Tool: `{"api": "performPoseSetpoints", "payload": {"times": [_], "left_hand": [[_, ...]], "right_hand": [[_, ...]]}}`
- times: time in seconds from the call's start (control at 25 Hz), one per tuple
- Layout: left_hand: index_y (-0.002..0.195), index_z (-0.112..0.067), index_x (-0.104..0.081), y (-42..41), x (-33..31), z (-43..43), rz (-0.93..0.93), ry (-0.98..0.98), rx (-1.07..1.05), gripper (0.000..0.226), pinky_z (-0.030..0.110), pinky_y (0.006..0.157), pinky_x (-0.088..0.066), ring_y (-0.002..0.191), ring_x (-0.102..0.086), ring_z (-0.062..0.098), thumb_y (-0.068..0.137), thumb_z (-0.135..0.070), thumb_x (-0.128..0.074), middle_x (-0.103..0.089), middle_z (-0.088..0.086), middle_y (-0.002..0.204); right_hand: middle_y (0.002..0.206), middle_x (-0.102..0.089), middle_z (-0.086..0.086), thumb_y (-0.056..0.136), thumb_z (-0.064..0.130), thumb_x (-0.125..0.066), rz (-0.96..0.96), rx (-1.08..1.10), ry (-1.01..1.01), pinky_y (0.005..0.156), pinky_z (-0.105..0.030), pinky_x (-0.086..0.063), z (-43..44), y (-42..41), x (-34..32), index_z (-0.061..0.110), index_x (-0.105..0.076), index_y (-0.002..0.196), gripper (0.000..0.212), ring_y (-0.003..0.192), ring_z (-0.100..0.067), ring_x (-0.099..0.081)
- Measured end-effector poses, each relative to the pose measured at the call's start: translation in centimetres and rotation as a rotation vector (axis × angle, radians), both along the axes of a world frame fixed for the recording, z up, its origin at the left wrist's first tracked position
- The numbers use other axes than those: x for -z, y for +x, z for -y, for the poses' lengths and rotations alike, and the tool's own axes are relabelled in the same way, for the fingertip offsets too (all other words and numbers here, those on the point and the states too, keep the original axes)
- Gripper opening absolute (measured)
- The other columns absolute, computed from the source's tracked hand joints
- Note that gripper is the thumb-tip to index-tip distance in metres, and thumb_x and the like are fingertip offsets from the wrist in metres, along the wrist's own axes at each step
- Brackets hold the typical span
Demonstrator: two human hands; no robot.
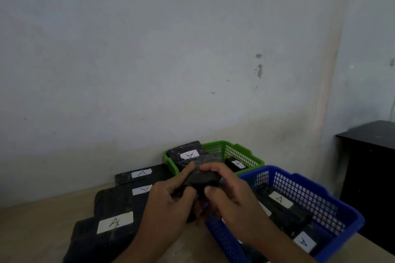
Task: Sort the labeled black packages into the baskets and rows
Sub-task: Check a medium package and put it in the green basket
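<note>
Step in hand, as judged: one black package (203, 177) is being held up and checked before placement. It is being gripped by both hands, the left hand (168, 205) curled round the near-left end and the right hand (233, 196) clamped on the right end with fingers over the top edge. The hands are being held close together, nearly touching under it. No label is being shown on the visible face, so the letter cannot be told.

The package is being held off the tabletop (32, 230), in front of the green basket (245, 151). It is above the gap between the row of A-labelled packages (119, 200) on the left and the blue basket (342, 215) on the right.

Next move, as judged: the package is needing to be turned so the label is being read, then one hand freed for the drop. All three destinations are being kept within short reach. Both baskets are already being filled with A-marked packages, so the choice is not being settled by the letter alone.
</note>
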State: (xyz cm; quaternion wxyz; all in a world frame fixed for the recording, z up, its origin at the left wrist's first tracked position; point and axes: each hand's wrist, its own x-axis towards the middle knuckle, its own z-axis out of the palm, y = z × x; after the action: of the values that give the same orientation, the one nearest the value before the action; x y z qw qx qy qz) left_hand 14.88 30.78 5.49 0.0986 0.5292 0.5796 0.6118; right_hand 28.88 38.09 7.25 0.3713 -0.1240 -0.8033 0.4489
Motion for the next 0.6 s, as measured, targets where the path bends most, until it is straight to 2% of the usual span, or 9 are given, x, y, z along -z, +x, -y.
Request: {"api": "performPoseSetpoints", "payload": {"times": [0.08,0.12,0.16,0.28,0.32,0.36,0.44,0.48,0.6], "left_hand": [[0.126,-0.032,-0.059,-0.1,0.0,0.6,-0.027,0.018,0.051,0.049,0.027,0.085,-0.056,0.096,-0.071,0.016,0.091,0.002,-0.056,-0.076,-0.011,0.096],[0.127,-0.03,-0.059,-0.1,-0.1,0.9,-0.066,0.034,0.087,0.051,0.024,0.092,-0.052,0.107,-0.066,0.01,0.09,0.005,-0.056,-0.072,-0.016,0.108],[0.128,-0.028,-0.059,-0.1,0.0,1.2,-0.126,0.055,0.109,0.052,0.02,0.098,-0.047,0.117,-0.059,0.004,0.089,0.007,-0.057,-0.066,-0.019,0.12],[0.129,-0.031,-0.058,-0.6,0.3,1.5,-0.299,0.004,0.199,0.055,0.014,0.104,-0.039,0.128,-0.046,-0.005,0.083,0.001,-0.058,-0.054,-0.026,0.134],[0.128,-0.036,-0.057,-0.8,0.4,1.5,-0.282,-0.045,0.195,0.057,0.016,0.104,-0.041,0.127,-0.047,-0.006,0.081,-0.004,-0.056,-0.056,-0.027,0.132],[0.127,-0.041,-0.056,-0.9,0.4,1.5,-0.218,-0.073,0.162,0.056,0.018,0.101,-0.044,0.123,-0.051,-0.005,0.081,-0.008,-0.054,-0.06,-0.026,0.127],[0.123,-0.042,-0.057,-1.1,-0.2,1.3,-0.055,-0.073,0.074,0.046,0.025,0.09,-0.055,0.114,-0.06,-0.001,0.089,-0.011,-0.058,-0.066,-0.016,0.121],[0.124,-0.038,-0.057,-1.1,-0.8,1.2,0.042,-0.069,0.072,0.041,0.029,0.083,-0.058,0.112,-0.062,0.003,0.092,-0.013,-0.058,-0.064,-0.013,0.124],[0.128,-0.035,-0.055,-0.6,-2.7,1.1,0.325,-0.09,0.224,0.036,0.043,0.072,-0.06,0.113,-0.062,0.018,0.095,-0.023,-0.054,-0.059,-0.014,0.128]], "right_hand": [[0.105,-0.072,0.006,0.094,0.048,-0.052,-0.028,0.009,-0.1,0.073,-0.029,-0.059,-0.2,0.1,-0.4,0.039,-0.042,0.135,0.044,0.086,-0.012,-0.071],[0.12,-0.066,0.005,0.091,0.062,-0.048,-0.051,0.085,-0.174,0.08,-0.034,-0.06,-0.8,0.0,-0.5,0.042,-0.034,0.141,0.056,0.094,-0.013,-0.07],[0.131,-0.057,0.004,0.088,0.067,-0.045,-0.067,0.178,-0.266,0.086,-0.036,-0.058,-1.5,-0.2,-0.8,0.042,-0.026,0.146,0.066,0.1,-0.013,-0.066],[0.14,-0.046,0.006,0.093,0.046,-0.054,-0.09,0.293,-0.402,0.098,-0.043,-0.052,-3.3,-0.5,-1.2,0.045,-0.006,0.152,0.076,0.112,-0.016,-0.057],[0.135,-0.047,0.011,0.094,0.041,-0.056,-0.058,0.297,-0.363,0.097,-0.042,-0.052,-3.7,-0.5,-1.1,0.044,-0.008,0.152,0.076,0.113,-0.017,-0.058],[0.13,-0.053,0.014,0.095,0.037,-0.057,-0.02,0.282,-0.298,0.094,-0.037,-0.055,-3.9,-0.5,-1.0,0.04,-0.022,0.15,0.066,0.113,-0.015,-0.061],[0.116,-0.067,0.013,0.095,0.034,-0.056,0.028,0.223,-0.161,0.083,-0.024,-0.056,-3.6,-0.5,-1.1,0.037,-0.055,0.125,0.03,0.108,-0.01,-0.065],[0.11,-0.07,0.011,0.094,0.034,-0.057,0.035,0.164,-0.111,0.082,-0.023,-0.057,-3.4,-0.4,-1.0,0.036,-0.06,0.116,0.023,0.107,-0.008,-0.065],[0.114,-0.068,0.014,0.089,0.036,-0.061,0.058,-0.007,-0.01,0.092,-0.032,-0.056,-3.3,-0.4,-0.8,0.037,-0.06,0.118,0.029,0.111,-0.006,-0.063]]}}
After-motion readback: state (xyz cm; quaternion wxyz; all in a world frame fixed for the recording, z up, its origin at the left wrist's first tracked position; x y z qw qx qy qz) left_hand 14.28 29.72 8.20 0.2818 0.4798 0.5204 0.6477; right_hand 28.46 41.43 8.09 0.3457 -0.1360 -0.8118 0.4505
